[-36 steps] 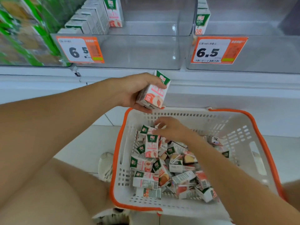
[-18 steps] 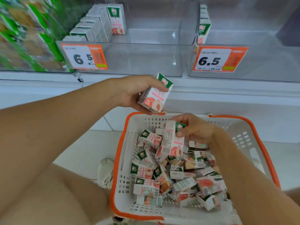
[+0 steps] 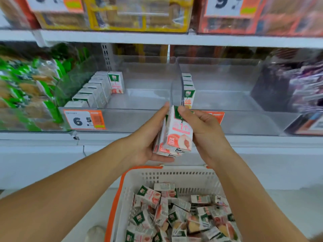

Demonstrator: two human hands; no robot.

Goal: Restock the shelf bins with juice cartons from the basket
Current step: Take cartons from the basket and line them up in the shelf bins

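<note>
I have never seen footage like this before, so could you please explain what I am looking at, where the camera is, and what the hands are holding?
There is no machine here: these are a person's two bare arms, filmed by a wide-angle camera worn on the head, looking forward and down. That is why the arms reach in from the bottom edge.

The left hand and right hand together hold small juice cartons upright in front of a shop shelf; at least two, the exact count is hard to tell.

Below them is a white basket with an orange rim, holding a loose pile of cartons.

Behind the hands are clear bins. The left bin has a row of cartons along its left side and a 6.5 price tag. The right bin has a short row by the divider.
</note>
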